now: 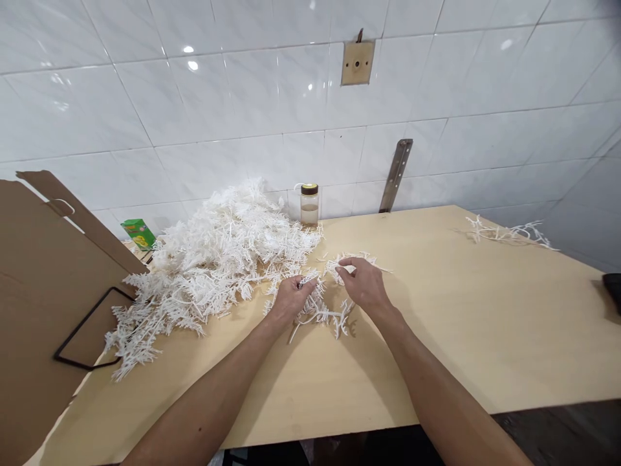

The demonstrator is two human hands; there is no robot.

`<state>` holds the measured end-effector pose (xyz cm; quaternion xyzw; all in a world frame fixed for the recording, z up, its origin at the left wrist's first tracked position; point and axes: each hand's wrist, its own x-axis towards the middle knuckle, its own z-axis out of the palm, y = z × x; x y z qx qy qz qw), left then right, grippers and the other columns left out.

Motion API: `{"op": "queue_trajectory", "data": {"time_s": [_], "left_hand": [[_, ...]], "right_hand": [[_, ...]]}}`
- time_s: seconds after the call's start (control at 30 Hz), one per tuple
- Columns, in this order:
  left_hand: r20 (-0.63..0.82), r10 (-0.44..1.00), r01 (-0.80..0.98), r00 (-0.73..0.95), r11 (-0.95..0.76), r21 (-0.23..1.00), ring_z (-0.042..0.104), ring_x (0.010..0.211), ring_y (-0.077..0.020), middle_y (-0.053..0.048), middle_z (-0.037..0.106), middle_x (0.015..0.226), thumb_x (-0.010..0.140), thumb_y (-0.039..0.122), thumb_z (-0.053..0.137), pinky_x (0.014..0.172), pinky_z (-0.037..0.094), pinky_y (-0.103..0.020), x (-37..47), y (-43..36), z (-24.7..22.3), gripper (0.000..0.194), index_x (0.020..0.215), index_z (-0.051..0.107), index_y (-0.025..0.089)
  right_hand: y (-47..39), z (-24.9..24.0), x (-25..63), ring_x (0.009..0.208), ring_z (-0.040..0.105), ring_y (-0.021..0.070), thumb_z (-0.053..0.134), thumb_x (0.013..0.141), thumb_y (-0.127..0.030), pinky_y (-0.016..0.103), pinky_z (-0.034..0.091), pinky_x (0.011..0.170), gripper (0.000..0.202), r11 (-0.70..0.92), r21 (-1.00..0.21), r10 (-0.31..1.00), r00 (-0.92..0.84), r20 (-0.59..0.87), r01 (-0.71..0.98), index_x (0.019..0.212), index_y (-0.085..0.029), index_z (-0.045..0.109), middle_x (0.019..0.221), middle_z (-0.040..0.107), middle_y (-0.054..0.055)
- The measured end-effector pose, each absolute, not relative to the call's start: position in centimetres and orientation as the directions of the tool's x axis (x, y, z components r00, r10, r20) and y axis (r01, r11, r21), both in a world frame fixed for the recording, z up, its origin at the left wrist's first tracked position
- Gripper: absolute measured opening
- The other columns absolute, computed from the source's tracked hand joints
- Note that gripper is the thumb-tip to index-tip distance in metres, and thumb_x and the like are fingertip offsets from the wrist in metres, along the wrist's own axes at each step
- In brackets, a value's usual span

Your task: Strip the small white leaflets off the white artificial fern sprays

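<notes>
My left hand is closed around a white plastic branching sprig, whose thin forked twigs hang below the fingers over the table. My right hand is just to the right, with thumb and forefinger drawn together in a pinch. Anything between those fingertips is too small to make out. Right behind them lies a small bunch of similar white twigs. A large heap of tangled white sprigs spreads over the table to the left of my hands.
A cardboard box stands at the left, beside a black wire frame. Behind the heap are a green carton and a lidded bottle. Loose white twigs lie at the far right of the wooden table. A metal bracket leans against the tiled wall.
</notes>
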<state>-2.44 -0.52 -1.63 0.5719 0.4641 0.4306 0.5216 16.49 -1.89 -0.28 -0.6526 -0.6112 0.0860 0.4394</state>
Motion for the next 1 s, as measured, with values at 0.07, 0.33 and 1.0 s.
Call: {"op": "queue_trajectory", "data": {"time_s": [0.07,0.33,1.0], "left_hand": [[0.019,0.978,0.091,0.209,-0.038,0.995,0.052,0.053,-0.0135,0.000,0.058,0.056,0.066,0.057,0.071,0.052,0.038,-0.025,-2.5,-0.4,-1.7,0.044,0.070,0.064,0.015],[0.054,0.982,0.155,0.183,-0.084,0.984,0.051,0.054,-0.0128,0.000,0.058,0.058,0.071,0.053,0.068,0.052,0.036,-0.024,-2.5,0.0,-2.1,0.038,0.069,0.062,0.015],[0.017,0.975,0.098,0.222,-0.040,0.994,0.051,0.048,-0.0122,0.000,0.057,0.053,0.068,0.056,0.070,0.048,0.035,-0.024,-2.2,-0.8,-1.2,0.043,0.062,0.059,0.015]], "right_hand": [[-2.3,0.1,15.5,0.065,0.058,0.0171,0.052,0.085,-0.041,0.031,0.044,0.070,0.029,0.152,-0.737,0.936,0.144,0.322,0.659,0.080,-0.020,0.071,0.080,0.071,0.004],[-2.8,0.2,14.0,0.066,0.060,0.0165,0.057,0.079,-0.042,0.026,0.042,0.061,0.029,0.152,-0.837,0.984,0.003,0.180,0.526,0.077,-0.018,0.074,0.072,0.071,0.002],[-1.7,-0.4,16.2,0.077,0.063,0.0195,0.052,0.082,-0.019,0.029,0.041,0.074,0.015,-0.041,-0.580,0.881,0.303,0.363,0.813,0.078,-0.018,0.067,0.082,0.071,0.006]]}}
